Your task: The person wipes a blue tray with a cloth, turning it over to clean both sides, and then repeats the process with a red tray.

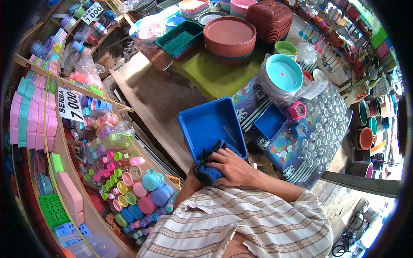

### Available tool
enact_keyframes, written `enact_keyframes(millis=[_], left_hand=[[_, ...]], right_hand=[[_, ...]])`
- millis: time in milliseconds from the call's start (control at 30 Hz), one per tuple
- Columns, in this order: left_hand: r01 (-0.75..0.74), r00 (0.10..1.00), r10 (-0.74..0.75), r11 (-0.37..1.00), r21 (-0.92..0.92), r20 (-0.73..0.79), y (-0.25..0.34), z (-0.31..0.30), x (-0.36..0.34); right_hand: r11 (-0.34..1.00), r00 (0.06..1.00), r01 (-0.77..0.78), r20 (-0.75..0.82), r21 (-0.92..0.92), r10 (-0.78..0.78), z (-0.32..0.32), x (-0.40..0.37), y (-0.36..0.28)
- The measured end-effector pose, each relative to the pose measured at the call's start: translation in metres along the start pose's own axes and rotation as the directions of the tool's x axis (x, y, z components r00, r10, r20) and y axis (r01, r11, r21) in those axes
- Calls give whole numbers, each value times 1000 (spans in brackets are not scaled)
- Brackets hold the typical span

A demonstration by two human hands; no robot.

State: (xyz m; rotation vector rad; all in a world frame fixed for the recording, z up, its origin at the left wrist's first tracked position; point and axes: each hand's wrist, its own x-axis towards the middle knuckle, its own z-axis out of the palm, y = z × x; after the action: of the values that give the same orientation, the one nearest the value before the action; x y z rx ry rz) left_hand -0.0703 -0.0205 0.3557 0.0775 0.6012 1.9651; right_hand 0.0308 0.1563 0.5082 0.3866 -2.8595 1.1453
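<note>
A blue rectangular plastic tray (211, 118) is held in front of my body, its inside facing me. My right hand (234, 167) presses a crumpled dark blue and black cloth (208, 172) against the tray's near edge, its fingers bent over the fabric. My left hand (192, 178) is by the tray's near left corner, below the cloth. Its fingers are hidden, so its grip cannot be made out. A smaller blue tray (270, 121) lies on the patterned table cover to the right.
Rows of glass jars (325, 124) stand on the patterned table, beside wrapped turquoise basins (284, 73). Brown basins (229, 36) and green baskets (180, 38) sit on the far table. Shelves of colourful bottles and cups (146, 189) line my left. A wooden beam (361, 182) crosses at right.
</note>
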Motion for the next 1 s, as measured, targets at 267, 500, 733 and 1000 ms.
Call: enact_keyframes(millis=[267, 500, 733, 1000], left_hand=[[-64, 998, 64, 998, 12, 8, -7, 27, 49], [-36, 999, 36, 999, -1, 26, 3, 12, 38], [-93, 991, 94, 995, -20, 92, 18, 16, 74], [-96, 990, 81, 987, 126, 116, 42, 52, 89]], right_hand=[[973, 786, -210, -577, 92, 224, 0, 41, 36], [995, 976, -53, -208, 80, 68, 15, -3, 21], [995, 996, -90, -19, -35, 89, 7, -34, 34], [862, 927, -297, -340, -411, 158, -33, -35, 49]])
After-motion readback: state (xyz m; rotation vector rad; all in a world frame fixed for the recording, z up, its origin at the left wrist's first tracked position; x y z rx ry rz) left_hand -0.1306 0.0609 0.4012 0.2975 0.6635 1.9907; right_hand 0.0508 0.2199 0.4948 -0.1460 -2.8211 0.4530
